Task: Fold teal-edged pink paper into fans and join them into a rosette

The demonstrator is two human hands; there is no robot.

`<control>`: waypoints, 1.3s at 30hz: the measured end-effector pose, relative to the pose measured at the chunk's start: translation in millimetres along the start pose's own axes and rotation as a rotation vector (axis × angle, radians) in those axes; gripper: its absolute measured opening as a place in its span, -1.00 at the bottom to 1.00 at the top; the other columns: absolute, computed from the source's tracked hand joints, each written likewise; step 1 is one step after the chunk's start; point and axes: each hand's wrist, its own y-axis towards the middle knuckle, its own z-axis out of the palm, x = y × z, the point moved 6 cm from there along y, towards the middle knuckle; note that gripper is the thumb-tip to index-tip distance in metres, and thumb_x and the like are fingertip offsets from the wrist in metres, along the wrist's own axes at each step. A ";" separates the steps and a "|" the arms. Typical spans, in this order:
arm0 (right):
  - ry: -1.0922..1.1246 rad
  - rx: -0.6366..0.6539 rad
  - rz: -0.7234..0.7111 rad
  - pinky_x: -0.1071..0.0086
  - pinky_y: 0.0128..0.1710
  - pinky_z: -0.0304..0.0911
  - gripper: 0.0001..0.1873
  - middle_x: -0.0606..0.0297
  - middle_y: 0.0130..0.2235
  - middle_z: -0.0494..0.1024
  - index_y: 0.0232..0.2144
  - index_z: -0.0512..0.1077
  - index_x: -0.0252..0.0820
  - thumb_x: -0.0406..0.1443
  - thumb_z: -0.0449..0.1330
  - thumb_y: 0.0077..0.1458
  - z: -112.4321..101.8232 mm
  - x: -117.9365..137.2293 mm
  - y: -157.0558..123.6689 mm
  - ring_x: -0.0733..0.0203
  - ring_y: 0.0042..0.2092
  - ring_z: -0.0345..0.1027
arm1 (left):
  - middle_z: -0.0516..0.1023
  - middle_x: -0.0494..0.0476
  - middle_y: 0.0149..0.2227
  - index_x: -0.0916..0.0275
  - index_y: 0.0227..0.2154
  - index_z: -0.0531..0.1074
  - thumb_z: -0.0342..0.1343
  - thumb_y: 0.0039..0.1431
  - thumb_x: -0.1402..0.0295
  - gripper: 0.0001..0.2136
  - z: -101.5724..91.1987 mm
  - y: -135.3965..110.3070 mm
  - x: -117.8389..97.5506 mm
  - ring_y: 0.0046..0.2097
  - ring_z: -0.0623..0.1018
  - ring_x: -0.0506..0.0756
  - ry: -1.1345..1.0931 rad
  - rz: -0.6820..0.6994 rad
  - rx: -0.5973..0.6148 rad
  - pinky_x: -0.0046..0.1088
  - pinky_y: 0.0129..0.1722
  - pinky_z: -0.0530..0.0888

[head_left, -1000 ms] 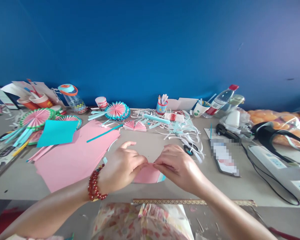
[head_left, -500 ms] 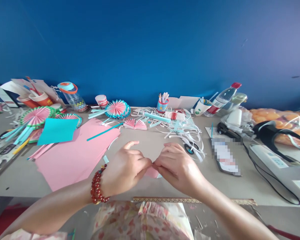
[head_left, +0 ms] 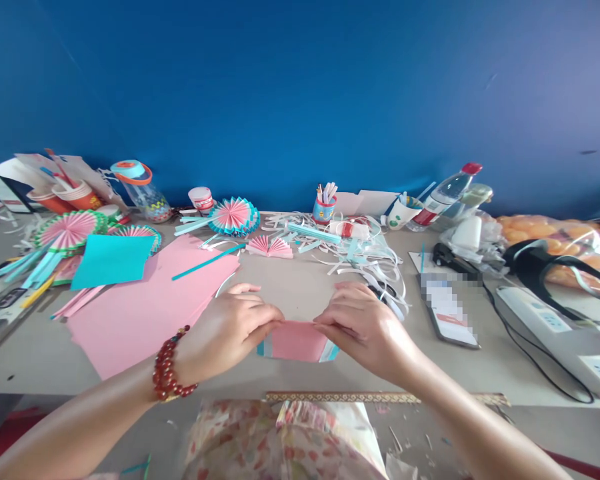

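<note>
A small sheet of pink paper [head_left: 300, 343] with light-blue and teal bands at both sides is held near the table's front edge. My left hand [head_left: 240, 327], with a red bead bracelet at the wrist, pinches its upper left edge between thumb and fingers. On the upper right edge, my right hand [head_left: 357, 327] pinches in the same way. The fingertips cover both upper corners. Beyond the hands stands a small pink pleated paper fan [head_left: 269, 247]. Large pink sheets [head_left: 150, 300] lie left of my left hand, with a teal strip [head_left: 207, 262] across them.
Paper rosettes [head_left: 234, 217] and a teal square [head_left: 111, 261] sit at the left and back. White paper strips [head_left: 380, 263] partly cover scissors near my right hand. Rightward lie a phone [head_left: 450, 313], a power strip [head_left: 555, 327] and a tilted bottle [head_left: 445, 197].
My hands were close together and have moved apart, my left hand going left. More of the pink paper and its blue side bands now shows between them.
</note>
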 end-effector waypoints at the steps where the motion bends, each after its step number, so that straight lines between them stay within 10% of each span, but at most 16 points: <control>1: -0.011 -0.004 0.010 0.22 -0.09 0.19 -0.77 0.29 -0.45 0.56 -0.37 0.51 -0.16 -0.28 0.11 0.30 -1.3 -2.4 -1.0 0.22 -0.35 0.38 | 0.65 -0.01 -0.31 0.16 -0.20 0.49 0.00 0.37 0.36 -0.84 -0.9 -0.4 3.0 -0.28 0.59 0.04 0.008 -0.010 -0.003 -0.25 0.08 0.36; 18: -0.067 0.081 -0.016 0.32 -0.27 0.29 -0.78 0.24 -0.38 0.59 -0.29 0.56 -0.15 -0.20 0.14 0.29 -12.1 -31.6 5.1 0.20 -0.30 0.42 | 0.64 0.07 -0.25 0.17 -0.12 0.50 -0.07 0.38 0.37 -0.77 -12.6 6.7 31.6 -0.21 0.58 0.06 0.076 0.027 -0.017 -0.36 -0.13 0.46; 23: -0.260 -0.190 -0.100 0.17 -0.06 0.31 -0.84 0.21 -0.21 0.63 -0.17 0.54 -0.11 -0.34 0.16 0.25 -19.1 -28.1 4.3 0.08 -0.10 0.43 | 0.59 0.13 -0.04 0.14 -0.12 0.49 0.01 0.31 0.45 -0.80 -23.8 5.3 23.3 0.02 0.52 0.16 0.261 0.156 -0.280 -0.12 0.09 0.40; 26: -0.397 -0.284 -0.202 0.17 -0.07 0.32 -0.80 0.22 -0.17 0.63 -0.15 0.54 -0.07 -0.39 0.22 0.18 -1.1 -24.4 -17.1 0.07 -0.05 0.43 | 0.60 0.15 -0.08 0.14 -0.17 0.50 0.06 0.26 0.48 -0.82 -4.5 -13.5 20.5 0.00 0.51 0.16 0.375 0.222 -0.363 -0.14 0.07 0.41; 32: -0.411 -0.015 -0.202 0.20 -0.08 0.34 -0.80 0.19 -0.20 0.62 -0.20 0.52 -0.14 -0.41 0.09 0.26 65.9 -36.1 -53.8 0.12 -0.08 0.42 | 0.52 0.13 -0.27 0.23 -0.30 0.44 -0.02 0.27 0.54 -0.84 79.9 -45.4 31.6 -0.22 0.48 0.11 0.427 0.222 0.036 -0.28 -0.14 0.45; 39: -0.418 0.077 -0.294 0.29 -0.16 0.31 -0.78 0.17 -0.22 0.59 -0.14 0.48 -0.25 -0.43 0.04 0.30 94.1 -28.9 -45.3 0.16 -0.17 0.38 | 0.46 0.17 -0.20 0.24 -0.16 0.41 0.04 0.23 0.46 -0.85 94.4 -40.1 28.3 -0.16 0.44 0.17 0.408 0.175 0.167 -0.24 -0.15 0.42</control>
